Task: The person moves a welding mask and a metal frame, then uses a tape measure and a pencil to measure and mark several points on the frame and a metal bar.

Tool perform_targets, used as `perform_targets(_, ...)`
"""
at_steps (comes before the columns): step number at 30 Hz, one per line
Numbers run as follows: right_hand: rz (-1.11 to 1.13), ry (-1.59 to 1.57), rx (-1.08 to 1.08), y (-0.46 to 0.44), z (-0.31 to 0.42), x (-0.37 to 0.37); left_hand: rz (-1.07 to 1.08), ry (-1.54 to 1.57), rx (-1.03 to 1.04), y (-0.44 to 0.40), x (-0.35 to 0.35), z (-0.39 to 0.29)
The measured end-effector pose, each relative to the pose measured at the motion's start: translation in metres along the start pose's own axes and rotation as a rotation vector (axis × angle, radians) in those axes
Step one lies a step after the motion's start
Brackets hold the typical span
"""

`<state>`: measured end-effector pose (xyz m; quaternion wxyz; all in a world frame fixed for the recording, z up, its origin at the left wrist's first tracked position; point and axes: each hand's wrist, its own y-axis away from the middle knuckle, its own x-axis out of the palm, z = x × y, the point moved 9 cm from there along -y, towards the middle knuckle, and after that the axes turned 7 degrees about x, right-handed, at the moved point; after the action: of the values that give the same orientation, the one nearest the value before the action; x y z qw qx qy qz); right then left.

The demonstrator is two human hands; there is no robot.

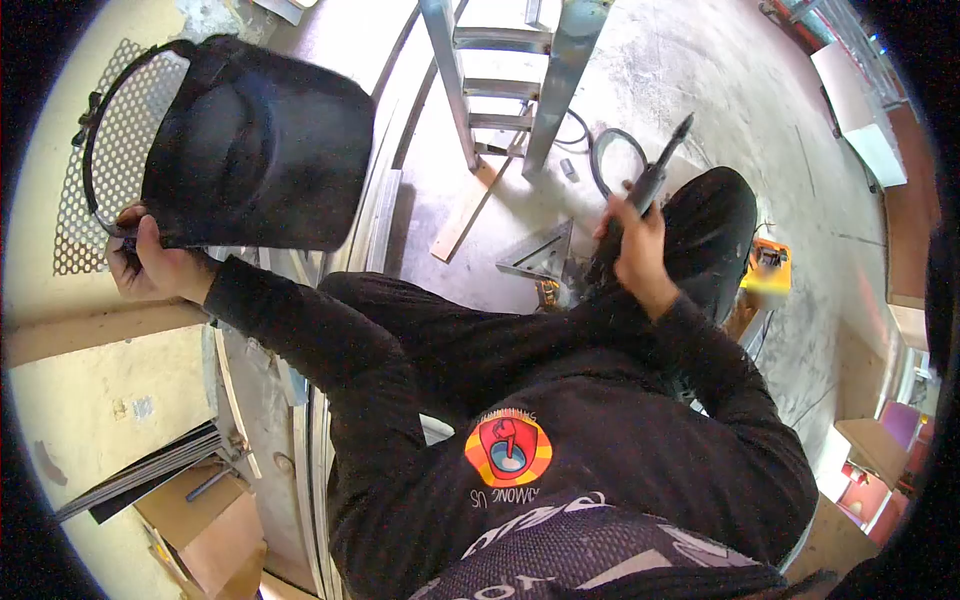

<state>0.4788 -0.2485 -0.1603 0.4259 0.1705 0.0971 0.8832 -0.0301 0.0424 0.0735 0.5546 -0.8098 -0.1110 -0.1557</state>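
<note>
At the upper left, my left hand grips the headband of a black welding helmet, whose dark shell is held out to the side above a perforated metal sheet. My right hand is wrapped round the grey handle of a welding torch over my bent knee. The torch's dark tip points up and away from me, and a cable loop shows beside it.
A metal ladder-like frame stands ahead. On the floor lie a wooden strip, a metal triangle and a yellow-orange tool or box. Long metal bars run along my left, with cardboard at lower left.
</note>
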Motion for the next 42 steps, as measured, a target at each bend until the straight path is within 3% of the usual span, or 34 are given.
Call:
perform_targets(2, -0.096, -0.110, 0.121, -0.026, 0.008, -0.014, -0.151, -0.339, 0.087, 0.003, -0.013, -0.013)
perform_targets(3, -0.032, -0.197, 0.183, -0.034, 0.004, -0.021, -0.098, -0.352, 0.116, -0.012, 0.002, -0.036)
perform_targets(6, -0.054, -0.251, 0.258, -0.073, 0.031, -0.054, -0.241, -0.762, 0.273, 0.010, 0.010, -0.087)
perform_targets(7, -0.027, -0.284, 0.269, -0.088, 0.034, -0.060, -0.232, -0.772, 0.275, 0.011, -0.005, -0.092)
perform_targets(9, 0.033, -0.267, 0.292, -0.136, 0.041, -0.068, -0.224, -0.907, 0.508, 0.019, -0.048, -0.106)
perform_targets(10, 0.036, -0.310, 0.367, -0.161, 0.041, -0.070, -0.264, -0.934, 0.434, 0.024, -0.066, -0.115)
perform_targets(13, 0.041, -0.123, 0.328, -0.231, 0.050, -0.066, -0.306, -1.168, 0.320, 0.048, -0.102, -0.159)
perform_targets(16, -0.034, 0.035, 0.298, -0.309, 0.005, -0.086, -0.196, -1.467, 0.203, 0.085, -0.122, -0.201)
perform_targets(18, 0.189, 1.569, -0.813, -0.313, 0.000, -0.061, -0.117, -1.628, 0.148, 0.116, -0.139, -0.232)
perform_targets(19, 0.119, 1.667, -0.842, -0.299, -0.008, -0.061, -0.063, -1.696, 0.145, 0.127, -0.152, -0.243)
perform_targets(20, 0.106, 1.711, -0.778, -0.304, -0.026, -0.065, -0.092, -1.739, 0.041, 0.140, -0.149, -0.257)
perform_targets(21, 0.145, 1.886, -0.481, -0.296, -0.036, -0.066, -0.120, -1.780, -0.066, 0.155, -0.146, -0.271)
perform_targets(23, -0.100, 1.417, 0.033, -0.358, -0.102, -0.111, -0.067, -1.783, -0.140, 0.187, -0.214, -0.284)
perform_targets(26, -0.350, 0.877, 0.439, -0.366, -0.155, -0.139, 0.031, -1.844, -0.201, 0.224, -0.199, -0.299)
perform_targets(27, -0.402, 0.746, 0.515, -0.362, -0.167, -0.139, 0.067, -1.874, -0.231, 0.237, -0.208, -0.304)
perform_targets(29, -0.446, 0.571, 0.591, -0.358, -0.189, -0.139, 0.061, -1.858, -0.491, 0.263, -0.287, -0.300)
perform_targets(31, -0.401, 0.575, 0.652, -0.368, -0.213, -0.144, -0.011, -1.786, -0.505, 0.275, -0.222, -0.300)
perform_targets(33, -0.262, 0.863, 0.639, -0.386, -0.239, -0.150, 0.008, -1.878, -0.525, 0.280, -0.231, -0.304)
perform_targets(35, -0.422, 0.755, 0.696, -0.366, -0.224, -0.151, -0.041, -1.743, -0.692, 0.295, -0.260, -0.300)
perform_targets(36, -0.514, 0.714, 0.699, -0.364, -0.225, -0.152, 0.030, -1.855, -0.482, 0.288, -0.213, -0.301)
perform_targets(37, -0.178, 1.467, 0.425, -0.400, -0.231, -0.145, -0.021, -1.782, -0.669, 0.290, -0.206, -0.289)
perform_targets(38, 0.073, 1.733, 0.188, -0.396, -0.223, -0.124, -0.099, -1.710, -0.843, 0.299, -0.213, -0.298)
perform_targets(39, 0.267, 1.976, -0.138, -0.386, -0.217, -0.105, -0.089, -1.696, -0.770, 0.305, -0.233, -0.302)
perform_targets(40, 0.218, 1.885, -0.160, -0.401, -0.232, -0.113, -0.077, -1.682, -0.697, 0.311, -0.252, -0.306)
perform_targets(41, 0.314, 1.971, -0.129, -0.380, -0.211, -0.103, -0.073, -1.827, -0.753, 0.319, -0.292, -0.314)
perform_targets(42, 0.372, 1.994, -0.118, -0.358, -0.193, -0.095, -0.070, -1.826, -0.681, 0.313, -0.259, -0.313)
